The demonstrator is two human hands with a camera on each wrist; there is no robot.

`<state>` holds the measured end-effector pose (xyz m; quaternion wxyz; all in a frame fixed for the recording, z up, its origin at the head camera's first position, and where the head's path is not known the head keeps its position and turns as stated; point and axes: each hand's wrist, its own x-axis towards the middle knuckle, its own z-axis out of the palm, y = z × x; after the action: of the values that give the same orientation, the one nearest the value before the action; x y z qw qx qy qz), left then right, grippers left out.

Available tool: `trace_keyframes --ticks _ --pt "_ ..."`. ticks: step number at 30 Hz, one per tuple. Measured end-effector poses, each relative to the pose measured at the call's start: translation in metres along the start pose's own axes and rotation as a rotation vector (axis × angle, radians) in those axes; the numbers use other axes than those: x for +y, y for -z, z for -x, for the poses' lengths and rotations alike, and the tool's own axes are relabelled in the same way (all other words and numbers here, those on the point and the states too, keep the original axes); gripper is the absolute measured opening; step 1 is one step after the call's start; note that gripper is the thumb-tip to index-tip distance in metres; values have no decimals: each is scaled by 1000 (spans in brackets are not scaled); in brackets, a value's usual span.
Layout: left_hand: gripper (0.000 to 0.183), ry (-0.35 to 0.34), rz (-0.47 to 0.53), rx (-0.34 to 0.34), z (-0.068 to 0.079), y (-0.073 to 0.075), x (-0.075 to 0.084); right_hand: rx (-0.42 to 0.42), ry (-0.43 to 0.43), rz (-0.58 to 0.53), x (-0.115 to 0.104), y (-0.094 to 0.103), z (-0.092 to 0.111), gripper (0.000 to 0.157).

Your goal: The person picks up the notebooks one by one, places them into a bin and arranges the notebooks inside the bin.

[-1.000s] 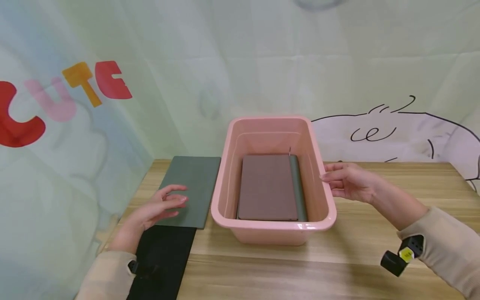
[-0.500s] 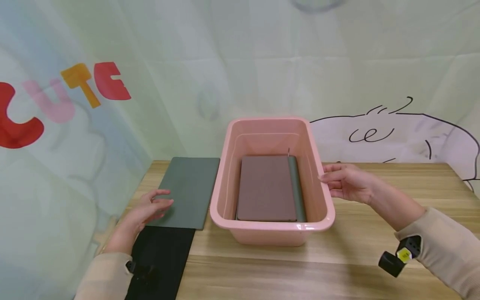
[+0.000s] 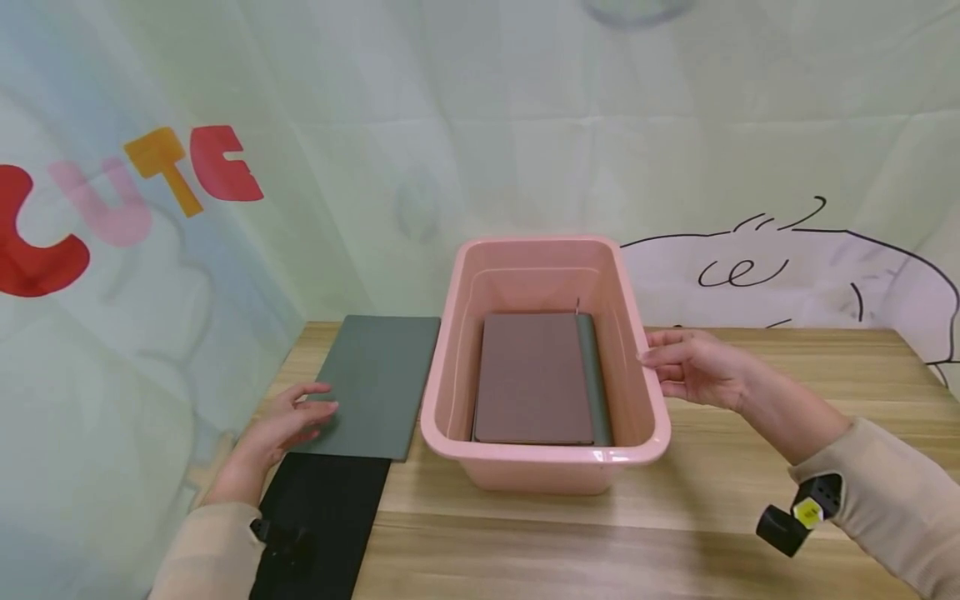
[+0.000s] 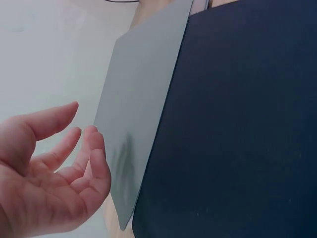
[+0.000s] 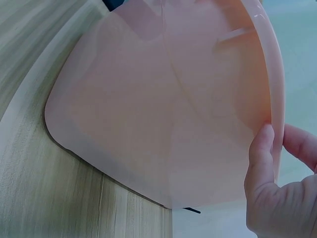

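Wood-grain tabletop (image 3: pixel 750 487) beneath pink bin (image 3: pixel 525 453), brown notebook (image 3: pixel 534 379) inside; left of bin, holding left hand (image 3: pixel 279 427), fingers loosely bent and apart, near grey-green board (image 3: pixel 378 383); pinching bin's right rim (image 3: pixel 657 408) with right hand (image 3: pixel 701 368).

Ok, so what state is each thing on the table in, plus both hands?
Pink bin: upright, open-topped.
Brown notebook: looks closed, lying in the pink bin.
Green item: in the pink bin, partly covered.
Green sheet: lying flat.
Black sheet: lying flat.
Left hand: loosely curved, empty.
Right hand: gripping the pink bin.
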<state>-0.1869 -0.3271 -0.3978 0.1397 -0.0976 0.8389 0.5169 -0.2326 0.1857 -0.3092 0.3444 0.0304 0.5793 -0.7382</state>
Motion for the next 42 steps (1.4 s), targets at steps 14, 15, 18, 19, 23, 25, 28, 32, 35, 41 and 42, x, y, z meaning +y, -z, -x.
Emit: trace_keyframes --ticks 14,15,18,19,23,25,28,32,35,41,42 --pt "61 -12 59 139 -4 8 -18 -24 -4 -27 4 4 0 21" --pt "61 -20 54 155 -5 9 -20 -26 -4 -26 4 4 0 22" --pt "60 -38 35 185 -7 9 -24 -35 -4 -14 4 6 -1 30" --pt "60 -41 26 189 -8 10 -24 -39 -4 -9 4 6 -1 33" --pt "60 -37 -10 196 -10 11 -26 -52 -5 12 4 7 -2 42" --pt "60 -28 -33 217 -11 11 -26 -55 -6 13 4 8 -2 45" --pt "61 -18 -58 248 -12 13 -26 -56 -6 12 4 8 -2 45" --pt "63 -12 -73 240 -11 17 -28 -66 -1 4 4 9 -4 46" --pt "64 -8 -87 208 -11 22 -30 -66 -1 1 4 9 -4 45" --pt "65 17 -146 176 -13 26 -34 -54 -7 5 3 9 -5 45" --pt "65 25 -153 170 -13 26 -33 -57 -6 5 3 8 -5 46"
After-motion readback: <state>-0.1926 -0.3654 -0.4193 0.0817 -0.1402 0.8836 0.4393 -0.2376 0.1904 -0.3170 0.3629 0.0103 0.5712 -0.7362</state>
